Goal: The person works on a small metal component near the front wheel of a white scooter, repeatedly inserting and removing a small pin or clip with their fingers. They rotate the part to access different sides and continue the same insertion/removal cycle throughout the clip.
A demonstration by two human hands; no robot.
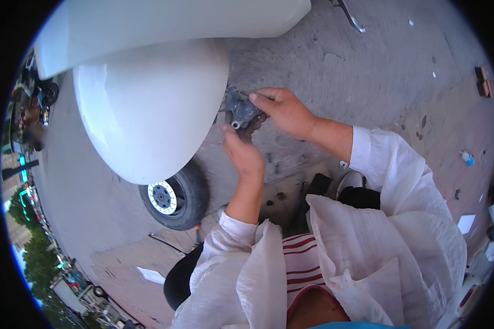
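A grey metal brake caliper [241, 109] is held between my two hands, close to the right edge of a white scooter fender [151, 109]. My left hand [243, 151] grips it from below, with fingers curled behind it. From the right, my right hand [285, 109] pinches its upper side between thumb and fingers. Some of the fingertips are hidden by the caliper. Below the fender lies a detached wheel [189, 197], its black tyre partly covered by the fender; a perforated silver brake disc [162, 197] faces up on it.
White bodywork [175, 19] overhangs at the top, with a brake lever [351, 16] to its right. Near my knees are a tool with an orange part [197, 227] and a dark block [321, 183]. Right lie a bottle [467, 158] and a brown block [483, 82]. Parked vehicles stand far left.
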